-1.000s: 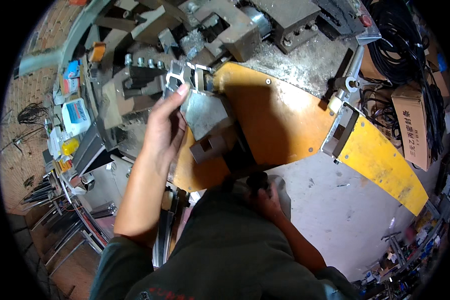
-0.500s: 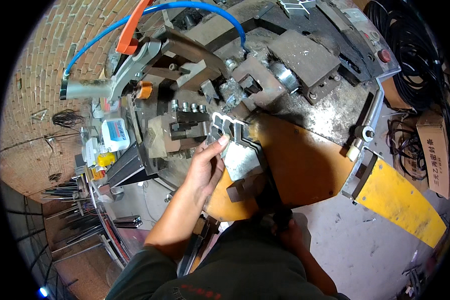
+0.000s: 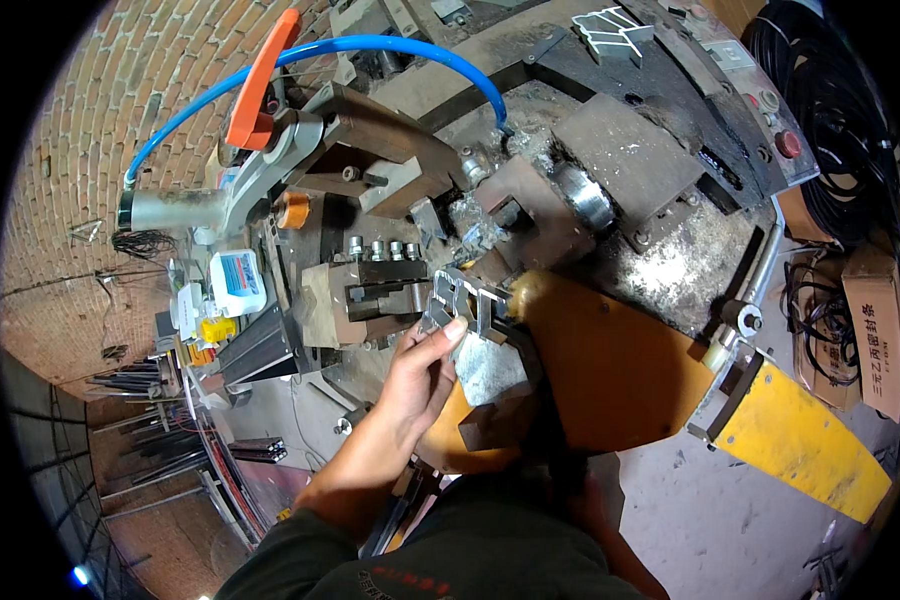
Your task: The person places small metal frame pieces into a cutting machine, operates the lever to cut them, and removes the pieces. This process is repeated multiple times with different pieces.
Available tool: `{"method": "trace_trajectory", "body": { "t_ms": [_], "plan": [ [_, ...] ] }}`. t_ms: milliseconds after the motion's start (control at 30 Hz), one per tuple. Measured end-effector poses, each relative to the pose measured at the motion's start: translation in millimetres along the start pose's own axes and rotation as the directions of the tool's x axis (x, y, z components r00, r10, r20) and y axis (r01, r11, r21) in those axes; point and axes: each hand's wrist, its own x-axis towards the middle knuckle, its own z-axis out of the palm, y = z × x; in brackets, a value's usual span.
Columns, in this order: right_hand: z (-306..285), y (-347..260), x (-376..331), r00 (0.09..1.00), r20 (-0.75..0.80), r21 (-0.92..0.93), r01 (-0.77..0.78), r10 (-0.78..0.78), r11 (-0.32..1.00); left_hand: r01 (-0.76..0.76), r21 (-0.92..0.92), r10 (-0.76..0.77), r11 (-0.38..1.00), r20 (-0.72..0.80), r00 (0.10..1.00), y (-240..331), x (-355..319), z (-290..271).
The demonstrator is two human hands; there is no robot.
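Note:
My left hand (image 3: 422, 370) pinches a short cut piece of aluminium profile (image 3: 467, 300) with a bright, hollow outline, thumb on its near side. The profile sits beside the machine's clamp, against a pale metal block (image 3: 490, 370). My right hand (image 3: 592, 492) is low in front of my body, dim in shadow, with its fingers around a black knob (image 3: 570, 466); most of the fingers are hard to make out. A yellow-orange guard plate (image 3: 610, 370) lies right of the profile.
A silver cylinder (image 3: 178, 209) with a blue hose (image 3: 380, 42) and an orange lever (image 3: 260, 90) stands at left. Another profile piece (image 3: 612, 36) lies at the back. A red button (image 3: 788, 145), a yellow hinged panel (image 3: 805, 440) and cartons (image 3: 875, 330) are at right.
My view has tilted, so the machine appears lower. My left hand keeps the profile beside the clamp. My right hand and the black knob have sunk deeper into shadow.

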Motion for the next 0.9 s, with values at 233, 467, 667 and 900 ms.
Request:
{"method": "trace_trajectory", "body": {
  "t_ms": [233,467,667,900],
  "plan": [
    [0,-27,-16,0.976,-0.215,0.184,0.031,0.010,0.982,0.022,0.005,-0.022,1.000,-0.005,1.000,7,-7,15],
    [9,23,-9,0.987,-0.122,0.405,0.145,-0.104,0.903,0.001,0.041,-0.002,0.999,0.032,0.999,7,-7,13],
    [-26,-57,14,0.825,0.334,-0.302,-0.364,0.456,0.881,0.000,0.049,0.001,0.999,-0.006,1.000,5,-5,16],
    [-16,-63,-6,0.975,0.079,0.160,-0.216,0.206,0.963,0.007,0.035,-0.009,0.999,0.070,0.997,4,-3,5]
  ]
}}
